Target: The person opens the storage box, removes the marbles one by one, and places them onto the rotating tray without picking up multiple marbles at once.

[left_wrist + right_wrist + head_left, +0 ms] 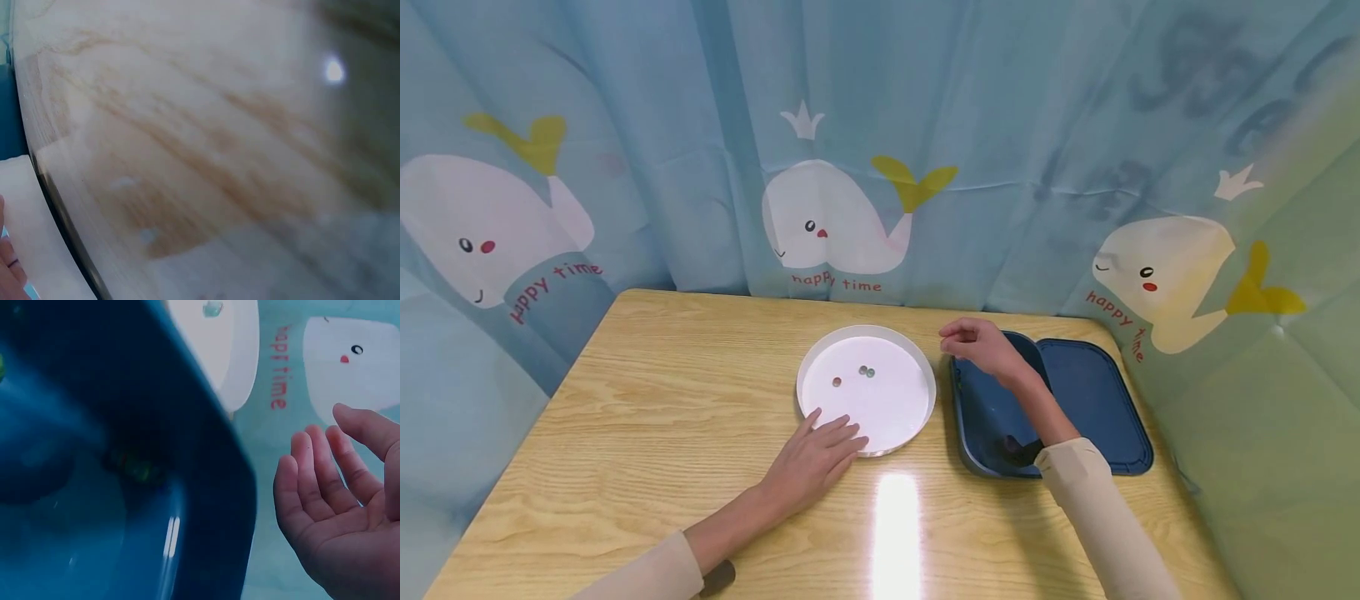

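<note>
Left hand (812, 457), fingers straight, at near-left rim of tray (883, 417); small pieces (870, 373) beyond. Right hand (987, 347) relaxed, holding nothing, right of them.

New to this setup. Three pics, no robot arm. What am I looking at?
There's no machine: it's one person using two bare hands. The wide picture comes from a camera on the head; the other two come from cameras on the left and right wrists.

On the wooden table sit a round white tray with three small round pieces in it, and a dark blue box with its lid beside it.

The left hand rests at the tray's near edge. The right hand hovers by the box's left edge, fingers loosely bent. Neither appears to be gripping anything.
</note>
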`<state>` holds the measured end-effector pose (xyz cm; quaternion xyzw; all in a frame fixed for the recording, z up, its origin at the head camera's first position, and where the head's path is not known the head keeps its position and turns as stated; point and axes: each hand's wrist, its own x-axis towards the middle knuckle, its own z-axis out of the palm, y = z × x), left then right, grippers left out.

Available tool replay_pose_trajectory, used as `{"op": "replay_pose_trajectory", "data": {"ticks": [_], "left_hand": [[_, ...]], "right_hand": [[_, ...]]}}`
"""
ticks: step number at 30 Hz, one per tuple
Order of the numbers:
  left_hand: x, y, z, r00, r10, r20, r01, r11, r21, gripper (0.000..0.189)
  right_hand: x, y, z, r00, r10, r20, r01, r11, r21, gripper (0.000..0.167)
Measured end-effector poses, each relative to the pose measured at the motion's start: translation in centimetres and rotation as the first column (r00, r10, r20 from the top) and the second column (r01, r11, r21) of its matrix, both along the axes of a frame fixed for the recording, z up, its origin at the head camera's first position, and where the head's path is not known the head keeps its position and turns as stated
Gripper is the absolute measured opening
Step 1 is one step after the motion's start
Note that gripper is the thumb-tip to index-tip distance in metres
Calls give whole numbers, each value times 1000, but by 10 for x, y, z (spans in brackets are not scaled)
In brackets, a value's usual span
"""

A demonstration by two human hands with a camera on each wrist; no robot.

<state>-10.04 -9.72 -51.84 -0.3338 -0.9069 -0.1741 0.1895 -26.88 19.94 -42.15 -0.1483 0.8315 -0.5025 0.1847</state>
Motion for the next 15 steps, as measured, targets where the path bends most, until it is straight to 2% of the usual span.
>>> {"op": "replay_pose_trajectory", "data": {"ticks": [4,15], "left_hand": [[0,0,0,1000,-1,-2,1,1000,0,26],[0,0,-1,1000,3,-9,-3,1000,0,26]], "right_hand": [[1,13,-2,1000,2,-1,-2,1000,20,34],[-7,35,-18,1000,-4,6,3,986,165,32]]}}
